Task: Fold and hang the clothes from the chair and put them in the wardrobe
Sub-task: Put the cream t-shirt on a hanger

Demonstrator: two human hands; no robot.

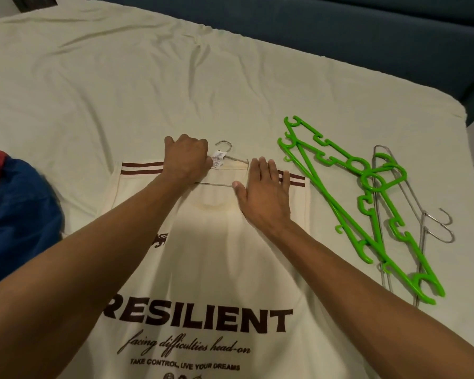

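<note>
The left hand (188, 157) is curled into a fist at the collar of one cream shirt (211, 269), its fingers bunching the neck fabric next to a small white tag (217, 159) whose print is too fine to read. The right hand (263, 192) lies flat and open on the shirt just right of the collar, fingers straight, thumb touching a thin wire bar.

That bar belongs to one metal hanger (225, 149) set inside the neck opening; its hook sticks out past the collar, beyond the left hand.

The shirt lies spread flat on the bed (121, 77), print side up. Each shoulder edge carries a band of two dark brown stripes, one band left of the left hand and one under the right fingertips. Nearer the person, below both hands, big brown block letters read "RESILIENT", the first letter partly covered by the left forearm. Under it, script reads "facing difficulties head-on", then small capitals "TAKE CONTROL, LIVE YOUR DREAMS". A small dark emblem shows beside the left forearm.

Right of the right hand lie two bright green plastic hangers (367, 203) with notched arms, crossed over two thin metal hangers (427, 225) whose hooks point right.

Far left of the left hand sits a heap of blue and red cloth (17, 209). The bed sheet is pale and wrinkled.
</note>
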